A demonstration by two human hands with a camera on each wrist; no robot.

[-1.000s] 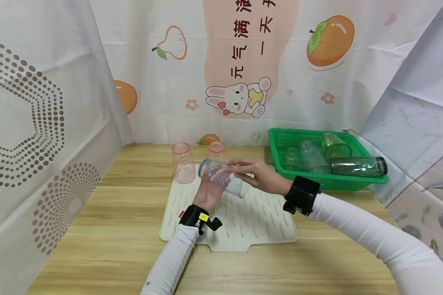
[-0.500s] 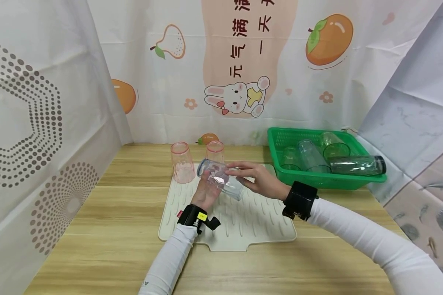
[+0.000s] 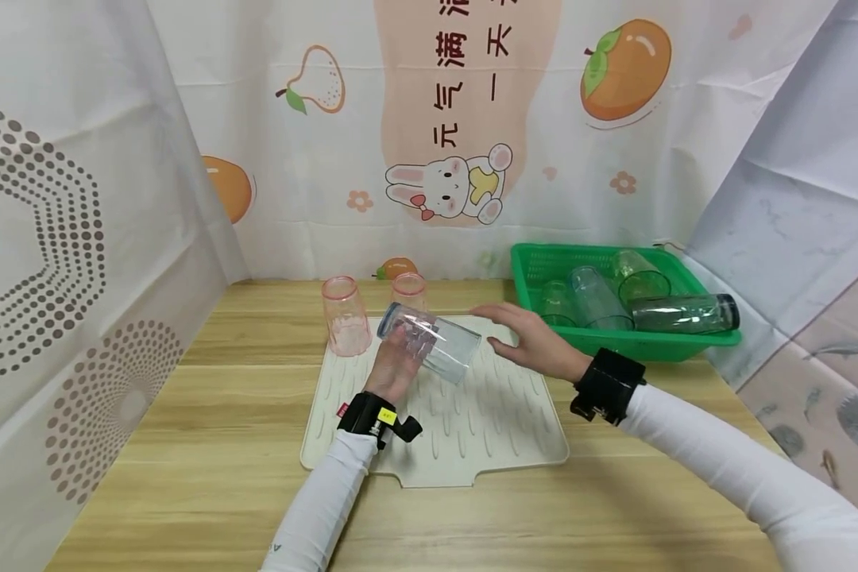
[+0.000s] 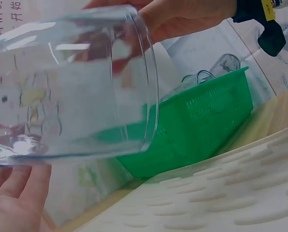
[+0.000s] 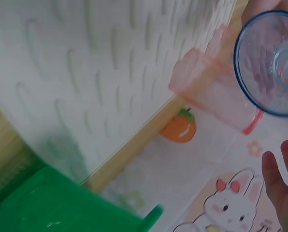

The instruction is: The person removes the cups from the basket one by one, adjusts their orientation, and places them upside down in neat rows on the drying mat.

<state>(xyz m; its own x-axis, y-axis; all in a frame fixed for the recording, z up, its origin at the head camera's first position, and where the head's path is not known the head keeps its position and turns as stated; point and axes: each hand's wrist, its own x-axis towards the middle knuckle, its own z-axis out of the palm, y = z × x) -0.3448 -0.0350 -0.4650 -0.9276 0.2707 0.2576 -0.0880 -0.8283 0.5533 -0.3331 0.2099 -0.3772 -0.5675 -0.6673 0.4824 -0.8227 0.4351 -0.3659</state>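
Note:
A clear drinking glass with a bluish tint [image 3: 446, 345] is held tilted over the pale ribbed drying mat [image 3: 472, 429]. My left hand [image 3: 393, 367] grips it near its blue-edged left end, the fingers showing through the wall. To the right of the glass, my right hand [image 3: 532, 342] is apart from it with relaxed, spread fingers, holding nothing. In the right wrist view, one round end of the glass [image 4: 76, 111] [image 5: 252, 92] faces that hand. Two pink glasses stand at the mat's back left: one [image 3: 346, 326] in full sight, the other [image 3: 409, 292] partly hidden behind the held glass.
At the back right, a green plastic basket [image 3: 658, 345] holds several glasses, among them a dark grey one [image 3: 682, 314] lying across its front rim. Wood-patterned table [image 3: 207, 445] surrounds the mat. Printed curtains [image 3: 286, 183] close off the back and sides.
My right hand has let go of the glass and drawn back to the right. My left hand keeps its grip on it. The head view has shifted slightly.

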